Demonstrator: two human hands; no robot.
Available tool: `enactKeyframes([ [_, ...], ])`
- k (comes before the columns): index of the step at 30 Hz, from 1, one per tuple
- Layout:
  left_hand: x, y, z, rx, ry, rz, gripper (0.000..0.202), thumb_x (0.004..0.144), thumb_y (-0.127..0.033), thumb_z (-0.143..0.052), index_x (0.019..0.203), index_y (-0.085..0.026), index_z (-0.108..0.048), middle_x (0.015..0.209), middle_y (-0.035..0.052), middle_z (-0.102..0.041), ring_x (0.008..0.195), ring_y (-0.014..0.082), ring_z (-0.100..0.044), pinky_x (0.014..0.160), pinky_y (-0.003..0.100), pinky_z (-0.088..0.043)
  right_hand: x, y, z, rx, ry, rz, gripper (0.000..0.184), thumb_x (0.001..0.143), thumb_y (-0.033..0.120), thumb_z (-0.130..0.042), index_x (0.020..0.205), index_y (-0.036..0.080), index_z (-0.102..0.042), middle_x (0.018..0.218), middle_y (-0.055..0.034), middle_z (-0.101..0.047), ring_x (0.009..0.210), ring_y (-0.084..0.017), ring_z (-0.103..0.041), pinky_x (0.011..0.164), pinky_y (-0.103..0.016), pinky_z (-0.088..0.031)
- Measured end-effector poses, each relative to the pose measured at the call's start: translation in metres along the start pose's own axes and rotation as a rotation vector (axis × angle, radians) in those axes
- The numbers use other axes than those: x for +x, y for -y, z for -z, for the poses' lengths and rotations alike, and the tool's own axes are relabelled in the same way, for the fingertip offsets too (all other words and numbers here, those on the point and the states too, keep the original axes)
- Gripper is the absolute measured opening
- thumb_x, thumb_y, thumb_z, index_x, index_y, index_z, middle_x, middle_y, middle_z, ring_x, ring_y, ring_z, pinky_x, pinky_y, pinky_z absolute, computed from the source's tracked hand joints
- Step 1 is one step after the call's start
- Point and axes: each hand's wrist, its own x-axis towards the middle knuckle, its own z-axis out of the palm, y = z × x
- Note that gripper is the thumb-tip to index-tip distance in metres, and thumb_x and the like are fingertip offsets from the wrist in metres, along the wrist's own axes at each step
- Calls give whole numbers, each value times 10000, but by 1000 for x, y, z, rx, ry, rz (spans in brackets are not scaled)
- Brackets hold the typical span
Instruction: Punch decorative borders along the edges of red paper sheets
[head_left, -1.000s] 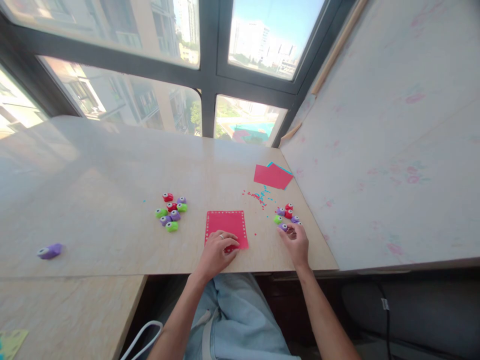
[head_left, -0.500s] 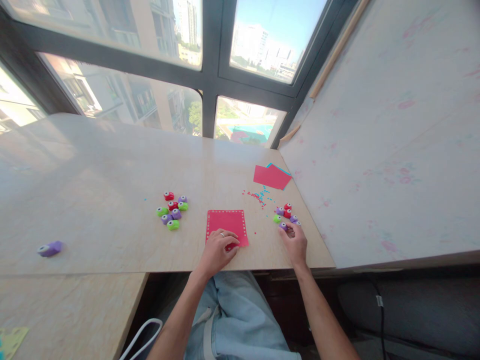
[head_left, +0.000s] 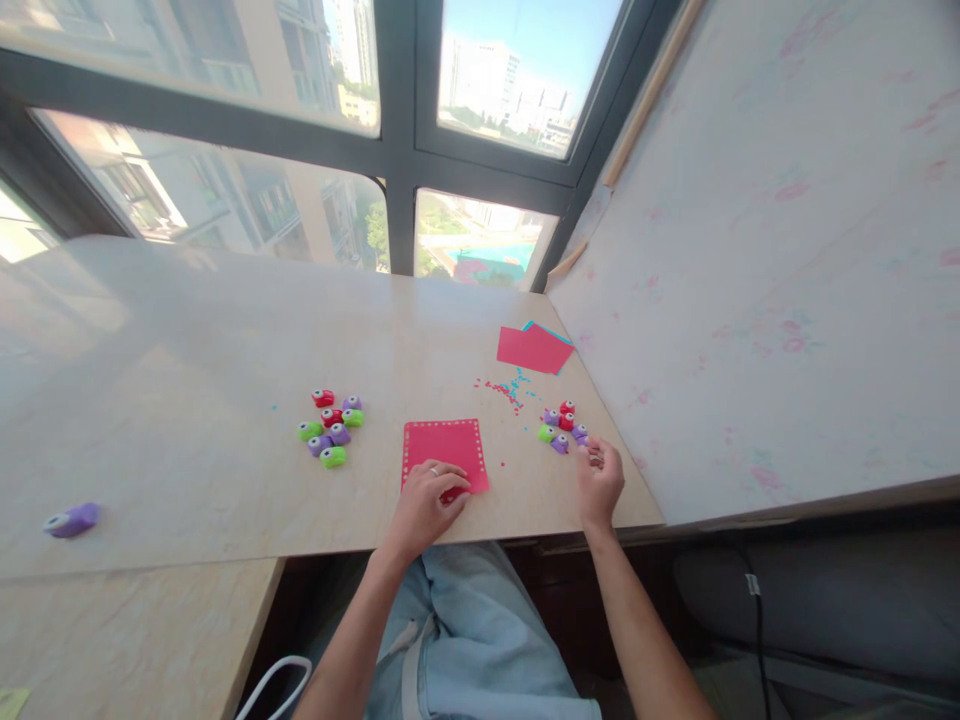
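Note:
My left hand (head_left: 429, 505) rests on a square red sheet of paper (head_left: 439, 440), its fingers loosely bent and the thumb apart from them. Small punched holes line the sheet's top and both sides; the hand hides the lower part. Beyond the sheet's right side, my right hand (head_left: 598, 480) has its fingers curled in at the right edge of a cluster of small craft punches (head_left: 566, 421) in red, purple and green. Whatever is between those fingers is mostly hidden. A purple punch (head_left: 560, 445) lies just left of the fingertips.
Another group of punches (head_left: 331, 417) stands left of the sheet, and a lone purple punch (head_left: 73, 520) lies far left. Behind are red and blue paper bits (head_left: 514, 388) and stacked paper sheets (head_left: 535, 347). A wall (head_left: 750, 300) borders the right; windows stand behind.
My right hand has let go of the purple punch, leaving it in the right cluster, and has shifted slightly right. My left hand stays on the red sheet. The view has turned a little.

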Motion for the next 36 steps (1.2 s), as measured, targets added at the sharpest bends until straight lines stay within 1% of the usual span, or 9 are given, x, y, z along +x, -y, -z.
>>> enactKeyframes([
  [3, 0, 1, 0, 5, -5, -6, 70, 840, -191, -681, 862, -239, -728, 1001, 40, -740, 951, 220, -628, 870, 385, -454, 7, -6, 3, -40, -155, -86, 308, 797, 322, -532, 1026, 148, -640, 1001, -127, -667, 837, -216, -615, 700, -329, -510],
  [5, 0, 1, 0, 8, -4, -8, 72, 845, -196, -675, 864, -238, -730, 1003, 44, -739, 950, 220, -626, 870, 388, -457, 11, -11, 4, -53, -187, -127, 338, 769, 303, -535, 1044, 137, -639, 1025, -137, -659, 850, -223, -615, 698, -330, -504],
  [7, 0, 0, 0, 12, -6, -11, 75, 848, -201, -669, 867, -236, -732, 1007, 48, -738, 950, 220, -624, 870, 392, -459, 14, -16, 4, -54, -160, -139, 361, 758, 304, -547, 1066, 138, -636, 1039, -141, -661, 868, -234, -621, 710, -338, -504],
  [11, -1, 0, 0, 17, -4, -8, 76, 852, -208, -666, 871, -237, -733, 1014, 50, -736, 957, 224, -624, 873, 398, -461, 17, -24, 1, -48, -40, -123, 410, 769, 347, -578, 1120, 141, -628, 1040, -146, -679, 904, -258, -636, 757, -371, -514],
  [18, -1, 0, 0, 17, -6, -8, 76, 857, -217, -670, 880, -244, -737, 1015, 45, -736, 959, 221, -626, 873, 389, -458, 19, -32, -2, -165, 88, -1, 385, 788, 366, -562, 1078, 136, -667, 1072, -173, -696, 946, -289, -630, 890, -458, -489],
  [27, 0, 0, 1, 0, 7, -14, 75, 857, -201, -668, 874, -236, -732, 1017, 42, -739, 964, 218, -628, 869, 380, -457, 20, -26, -3, -195, 113, 70, 438, 789, 384, -548, 1108, 108, -665, 1094, -192, -686, 1018, -315, -604, 966, -497, -447],
  [32, 0, 1, 0, 4, -1, -18, 82, 858, -221, -660, 869, -241, -739, 1005, 52, -741, 961, 223, -632, 868, 387, -466, 22, -19, 0, -151, 83, 85, 363, 809, 361, -541, 1079, 148, -656, 1076, -158, -681, 994, -290, -606, 890, -463, -489],
  [34, 0, 1, 0, 6, 1, -16, 82, 859, -223, -659, 870, -241, -738, 1005, 54, -741, 960, 223, -632, 867, 388, -466, 20, -13, 3, -137, 45, 142, 314, 839, 353, -527, 1049, 158, -656, 1042, -144, -678, 976, -278, -606, 853, -443, -501],
  [36, 0, 1, 0, 7, 3, -16, 81, 860, -223, -659, 872, -242, -737, 1006, 51, -741, 961, 222, -632, 868, 388, -465, 16, -5, 6, -130, 40, 203, 276, 876, 355, -508, 1013, 169, -659, 975, -125, -673, 901, -256, -607, 801, -415, -512],
])
